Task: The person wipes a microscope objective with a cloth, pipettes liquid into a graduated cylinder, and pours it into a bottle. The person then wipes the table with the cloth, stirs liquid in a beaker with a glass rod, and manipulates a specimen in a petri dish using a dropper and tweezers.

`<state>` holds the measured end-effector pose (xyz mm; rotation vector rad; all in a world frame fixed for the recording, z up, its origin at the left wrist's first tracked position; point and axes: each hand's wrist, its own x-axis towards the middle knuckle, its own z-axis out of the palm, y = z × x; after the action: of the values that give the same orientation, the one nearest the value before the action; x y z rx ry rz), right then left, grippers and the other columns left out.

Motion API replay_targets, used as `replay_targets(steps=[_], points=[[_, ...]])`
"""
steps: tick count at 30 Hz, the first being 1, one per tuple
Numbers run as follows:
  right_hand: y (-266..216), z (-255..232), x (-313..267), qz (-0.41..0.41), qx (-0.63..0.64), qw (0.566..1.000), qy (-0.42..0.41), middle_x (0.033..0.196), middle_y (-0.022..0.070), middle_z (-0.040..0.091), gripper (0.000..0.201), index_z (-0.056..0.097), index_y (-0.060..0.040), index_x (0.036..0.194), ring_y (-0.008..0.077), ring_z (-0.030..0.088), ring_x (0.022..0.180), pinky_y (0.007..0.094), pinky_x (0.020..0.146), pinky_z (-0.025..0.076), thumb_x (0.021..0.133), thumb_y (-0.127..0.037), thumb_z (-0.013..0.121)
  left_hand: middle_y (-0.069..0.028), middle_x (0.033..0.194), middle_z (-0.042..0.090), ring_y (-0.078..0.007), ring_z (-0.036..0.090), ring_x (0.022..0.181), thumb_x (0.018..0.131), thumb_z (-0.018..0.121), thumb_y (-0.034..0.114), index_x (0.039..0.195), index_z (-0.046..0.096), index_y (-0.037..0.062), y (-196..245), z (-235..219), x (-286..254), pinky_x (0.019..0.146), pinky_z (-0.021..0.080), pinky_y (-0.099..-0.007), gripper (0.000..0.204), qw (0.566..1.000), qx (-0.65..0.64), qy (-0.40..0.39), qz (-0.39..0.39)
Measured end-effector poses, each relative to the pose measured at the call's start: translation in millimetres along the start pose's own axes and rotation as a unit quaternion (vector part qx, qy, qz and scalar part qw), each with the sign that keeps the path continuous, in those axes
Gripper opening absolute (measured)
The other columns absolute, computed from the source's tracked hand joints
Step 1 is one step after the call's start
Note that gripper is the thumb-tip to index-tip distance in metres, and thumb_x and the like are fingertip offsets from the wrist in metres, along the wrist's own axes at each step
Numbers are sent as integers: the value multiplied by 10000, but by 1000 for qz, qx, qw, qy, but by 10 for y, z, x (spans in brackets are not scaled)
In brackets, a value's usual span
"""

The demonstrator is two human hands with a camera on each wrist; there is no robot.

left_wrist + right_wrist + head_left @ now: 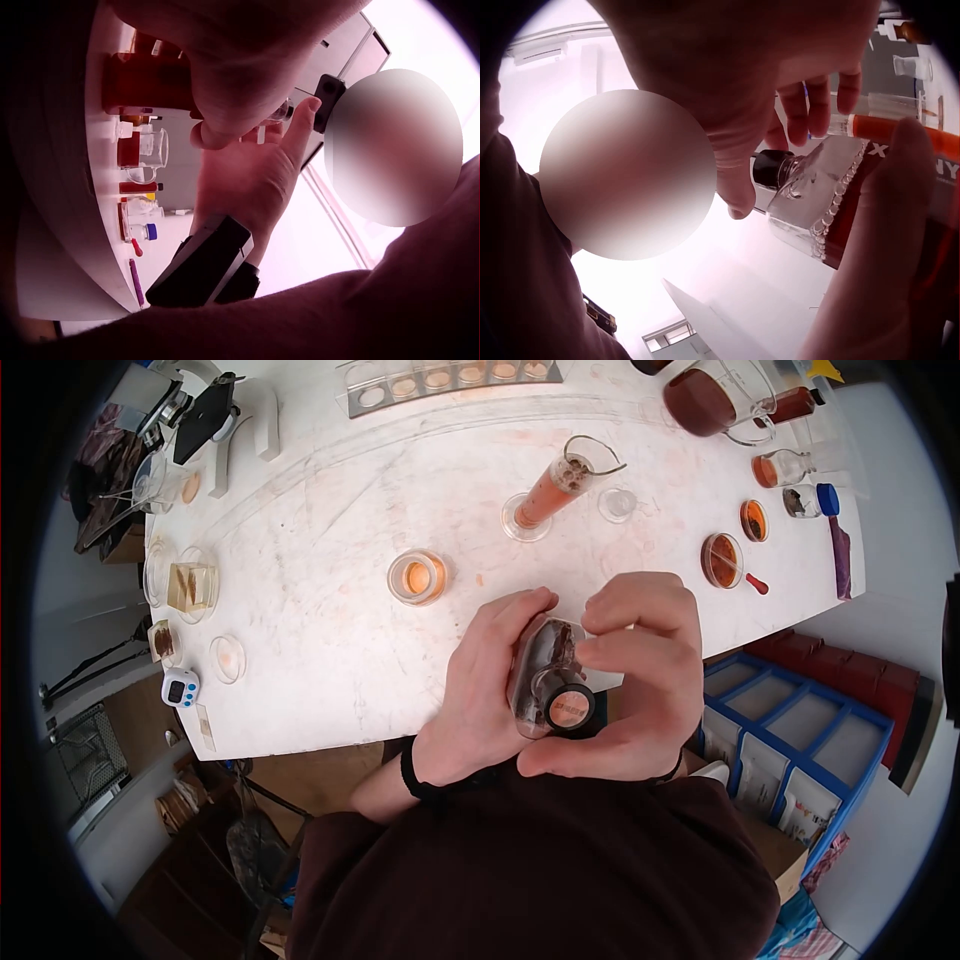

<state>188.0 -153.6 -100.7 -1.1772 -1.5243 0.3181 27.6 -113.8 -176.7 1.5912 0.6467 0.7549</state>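
Note:
A clear glass bottle (545,645) with dark red liquid stands upright in my left hand (478,685), whose fingers wrap its side. Bubbles ring the liquid's top below the sloping glass shoulder (799,206) in the right wrist view, and white lettering shows on the red body. A black cap (771,169) sits on the neck; from the head view its top is a copper-coloured disc (571,708). My right hand (655,670) is arched loosely around the cap, thumb on the near side and bent fingers on the far side, with space between them.
Beyond the hands stand a small glass jar (405,595) with orange contents and a tall glass cylinder (545,498) of orange-red liquid. Two dishes (721,560) and a glass jug (700,405) of red liquid are at the right. A microscope (200,420) and a timer (180,687) are left.

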Motion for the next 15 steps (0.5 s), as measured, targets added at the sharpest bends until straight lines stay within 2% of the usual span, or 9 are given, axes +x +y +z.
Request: replay_targets(steps=[1,3,5,8,11,15], points=[[-12,-9,-31,11,35,999,15,1155,124,638,575,721,-78,1058,263,607,1007,369,782,517,623,-297,1026,-205,1387,603,-368,644,1169,855,854,252,1523,446,13,-21,9,24,978,548,-439,819,996,49,21,75],[11,-4,-37,-3,32,999,31,1099,99,661,521,736,-85,1035,264,616,974,375,785,527,622,-236,1016,-207,1387,604,-368,645,1168,857,856,260,1522,447,18,-2,-7,30,976,549,-438,817,997,32,16,66],[39,-11,-50,-20,53,998,-10,1023,70,697,463,748,-91,986,260,631,936,368,768,531,609,-174,1004,-209,1388,604,-368,645,1167,859,857,267,1522,449,23,-1,-17,27,973,550,-437,816,998,16,10,55],[55,-17,-80,17,94,995,-7,972,55,734,425,754,-84,953,253,644,904,357,755,534,604,-134,991,-210,1388,604,-366,647,1161,859,860,268,1521,453,34,-5,-26,20,968,553,-434,811,998,18,7,60],[98,-16,-84,20,126,992,-10,999,67,765,432,756,-77,964,251,651,895,342,751,539,603,-127,988,-208,1388,604,-366,649,1156,852,868,272,1517,459,35,-16,12,22,962,555,-433,816,998,17,19,52],[58,-55,-77,39,106,993,-34,1026,63,783,415,759,-74,970,256,652,940,340,782,548,621,-114,979,-203,1374,608,-365,649,1162,833,888,283,1503,474,27,11,-6,23,961,556,-433,828,998,40,17,55]])
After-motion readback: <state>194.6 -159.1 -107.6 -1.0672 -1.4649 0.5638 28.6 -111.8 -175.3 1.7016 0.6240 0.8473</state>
